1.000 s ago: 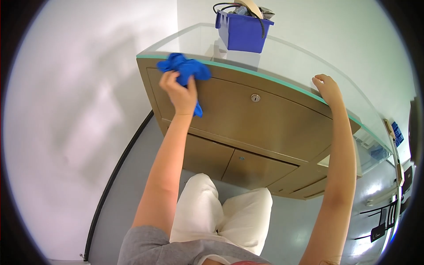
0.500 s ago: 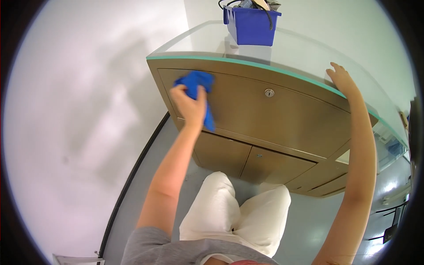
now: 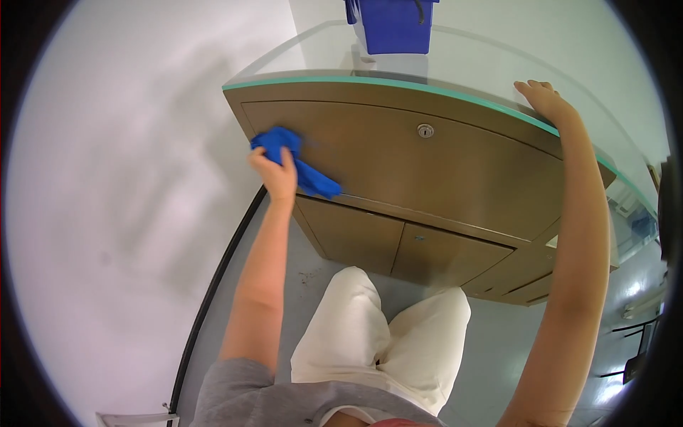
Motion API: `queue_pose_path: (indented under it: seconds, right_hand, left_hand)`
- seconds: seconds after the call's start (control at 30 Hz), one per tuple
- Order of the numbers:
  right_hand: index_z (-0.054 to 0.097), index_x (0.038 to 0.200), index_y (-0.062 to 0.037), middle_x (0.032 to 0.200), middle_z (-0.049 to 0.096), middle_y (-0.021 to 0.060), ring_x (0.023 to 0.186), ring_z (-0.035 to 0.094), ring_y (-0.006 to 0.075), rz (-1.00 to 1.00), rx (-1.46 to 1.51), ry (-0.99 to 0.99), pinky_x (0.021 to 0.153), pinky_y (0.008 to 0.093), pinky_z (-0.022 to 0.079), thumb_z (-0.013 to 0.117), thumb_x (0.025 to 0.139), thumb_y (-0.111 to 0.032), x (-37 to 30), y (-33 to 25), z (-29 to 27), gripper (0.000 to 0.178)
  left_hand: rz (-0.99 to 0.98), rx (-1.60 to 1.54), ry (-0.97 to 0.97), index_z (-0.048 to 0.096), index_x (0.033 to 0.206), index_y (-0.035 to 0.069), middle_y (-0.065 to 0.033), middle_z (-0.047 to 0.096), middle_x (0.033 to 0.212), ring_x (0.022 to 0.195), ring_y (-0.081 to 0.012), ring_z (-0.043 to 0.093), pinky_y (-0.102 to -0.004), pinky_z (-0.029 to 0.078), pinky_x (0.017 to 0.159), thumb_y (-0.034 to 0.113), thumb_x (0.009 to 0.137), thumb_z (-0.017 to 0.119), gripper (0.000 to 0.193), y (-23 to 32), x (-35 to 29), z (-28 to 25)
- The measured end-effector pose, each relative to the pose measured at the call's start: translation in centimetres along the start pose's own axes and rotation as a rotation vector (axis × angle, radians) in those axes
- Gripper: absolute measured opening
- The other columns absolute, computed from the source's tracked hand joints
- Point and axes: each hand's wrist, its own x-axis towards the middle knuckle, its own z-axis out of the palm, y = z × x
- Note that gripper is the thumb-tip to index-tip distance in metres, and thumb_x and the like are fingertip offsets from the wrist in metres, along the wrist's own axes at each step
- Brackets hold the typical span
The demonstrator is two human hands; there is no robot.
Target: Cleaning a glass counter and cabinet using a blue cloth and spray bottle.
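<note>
My left hand (image 3: 276, 174) grips a blue cloth (image 3: 279, 142) against the left part of a brown cabinet front (image 3: 363, 160). One end of the cloth hangs loose to the right, near the panel's lower edge. My right hand (image 3: 544, 99) lies with its fingers apart on the glass top (image 3: 484, 75), close to its greenish front edge, and holds nothing. Between the two hands a round silver lock (image 3: 425, 131) sits high on the panel.
A blue bin (image 3: 395, 28) stands on the glass top at the back, cut off by the picture's upper edge. Lower doors (image 3: 356, 224) lie under the panel. A white wall (image 3: 128, 178) runs along the left, with a dark skirting strip (image 3: 228, 263) at its foot. Grey floor (image 3: 491, 341) shows below.
My left hand has moved the cloth left across the panel, and its loose end now swings out to the right. My right hand stays on the glass. The view has tilted slightly downward.
</note>
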Motion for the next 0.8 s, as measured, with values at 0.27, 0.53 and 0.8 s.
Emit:
queue_pose_path:
  seconds: [0.27, 0.53, 0.8]
  right_hand:
    - [0.042, 0.141, -0.0174, 0.150, 0.031, 0.0107, 0.136, 0.030, 0.0324, 0.009, -0.052, 0.046, 0.108, 0.0509, 0.028, 0.037, 0.087, -0.055, 0.9, 0.2, 0.6, 0.065]
    - [0.044, 0.139, -0.0167, 0.149, 0.031, 0.0107, 0.137, 0.029, 0.0319, 0.001, 0.011, 0.048, 0.109, 0.0510, 0.027, 0.038, 0.087, -0.056, 1.1, 0.2, 0.6, 0.066]
    - [0.044, 0.140, -0.0171, 0.150, 0.031, 0.0116, 0.137, 0.028, 0.0324, 0.020, 0.046, 0.079, 0.108, 0.0526, 0.027, 0.041, 0.083, -0.058, 1.5, 0.3, 0.7, 0.069]
  left_hand:
    - [-0.074, 0.080, -0.079, 0.045, 0.128, 0.008, -0.0199, 0.040, 0.112, 0.103, -0.0369, 0.047, -0.0441, 0.042, 0.090, 0.011, 0.083, 0.061, 0.047, 4.3, 2.0, -1.7]
    - [0.013, 0.082, -0.184, 0.050, 0.127, 0.017, -0.0166, 0.041, 0.105, 0.091, -0.0343, 0.052, -0.0425, 0.048, 0.077, 0.012, 0.085, 0.059, 0.044, 2.6, -2.2, -1.5]
    - [-0.086, 0.196, -0.199, 0.046, 0.138, 0.024, -0.0184, 0.039, 0.109, 0.098, -0.0340, 0.046, -0.0413, 0.045, 0.082, 0.010, 0.086, 0.058, 0.055, 2.9, -0.5, -2.6]
